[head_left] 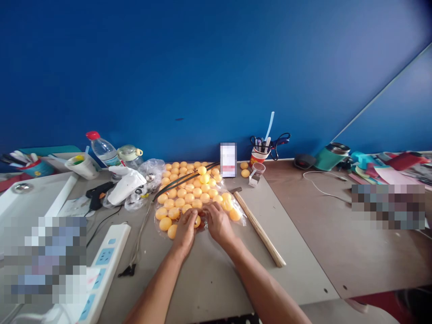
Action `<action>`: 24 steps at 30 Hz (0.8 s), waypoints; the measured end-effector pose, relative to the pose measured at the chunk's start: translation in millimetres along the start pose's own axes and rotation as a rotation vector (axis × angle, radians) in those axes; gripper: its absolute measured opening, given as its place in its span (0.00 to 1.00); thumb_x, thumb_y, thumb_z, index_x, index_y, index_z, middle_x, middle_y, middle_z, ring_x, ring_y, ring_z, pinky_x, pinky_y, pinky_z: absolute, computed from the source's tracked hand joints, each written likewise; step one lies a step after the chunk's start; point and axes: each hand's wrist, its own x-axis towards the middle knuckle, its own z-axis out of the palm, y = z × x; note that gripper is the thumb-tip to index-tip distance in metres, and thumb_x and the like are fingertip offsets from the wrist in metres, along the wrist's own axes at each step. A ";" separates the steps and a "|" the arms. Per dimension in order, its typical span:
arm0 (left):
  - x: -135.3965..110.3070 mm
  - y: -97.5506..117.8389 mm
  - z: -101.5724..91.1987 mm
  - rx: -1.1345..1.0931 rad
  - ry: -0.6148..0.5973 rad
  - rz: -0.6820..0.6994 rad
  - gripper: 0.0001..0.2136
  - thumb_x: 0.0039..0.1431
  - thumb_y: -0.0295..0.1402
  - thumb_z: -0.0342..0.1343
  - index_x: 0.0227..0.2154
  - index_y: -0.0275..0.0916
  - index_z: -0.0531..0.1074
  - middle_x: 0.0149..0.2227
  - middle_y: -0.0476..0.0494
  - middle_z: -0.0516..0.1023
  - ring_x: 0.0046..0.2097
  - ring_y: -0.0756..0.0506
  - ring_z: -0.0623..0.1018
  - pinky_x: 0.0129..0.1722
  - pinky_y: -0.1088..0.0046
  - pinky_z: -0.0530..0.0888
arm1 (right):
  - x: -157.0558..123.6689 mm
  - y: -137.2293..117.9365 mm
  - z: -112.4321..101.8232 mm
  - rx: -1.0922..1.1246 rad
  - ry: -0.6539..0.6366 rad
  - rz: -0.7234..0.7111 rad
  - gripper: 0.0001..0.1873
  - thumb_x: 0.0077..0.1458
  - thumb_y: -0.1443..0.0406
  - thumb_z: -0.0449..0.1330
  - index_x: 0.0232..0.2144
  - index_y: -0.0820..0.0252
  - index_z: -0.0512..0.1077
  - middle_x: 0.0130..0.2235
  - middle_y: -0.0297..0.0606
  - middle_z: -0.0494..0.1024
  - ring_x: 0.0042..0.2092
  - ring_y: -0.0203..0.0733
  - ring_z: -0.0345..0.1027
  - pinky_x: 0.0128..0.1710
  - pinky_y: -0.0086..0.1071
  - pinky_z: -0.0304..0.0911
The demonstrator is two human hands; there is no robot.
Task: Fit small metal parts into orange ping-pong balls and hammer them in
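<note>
Many orange table-tennis balls lie close together in a clear plastic bag on the grey table. At the bag's near edge, my left hand is closed with thumb and fingers around one orange ball. Just to its right, my right hand has its fingertips pinched together beside that ball. What they pinch is too small or hidden to make out. Dark flat strips run diagonally over the bagged balls. A hammer-like tool with a wooden handle rests right of my right hand.
Left stand a power strip, a glue gun, crumpled plastic and a red-capped bottle. Behind the balls are a phone, two loose balls and a pen cup. A green mug and a white cable lie right.
</note>
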 end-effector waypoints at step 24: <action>-6.6 10.6 4.7 0.159 -0.089 0.032 0.07 0.47 0.34 0.59 0.28 0.38 0.70 0.26 0.51 0.72 0.29 0.50 0.72 0.32 0.75 0.71 | 6.9 -13.0 2.5 1.028 -0.004 0.495 0.13 0.44 0.61 0.61 0.33 0.59 0.67 0.25 0.28 0.68 0.23 0.31 0.59 0.22 0.26 0.56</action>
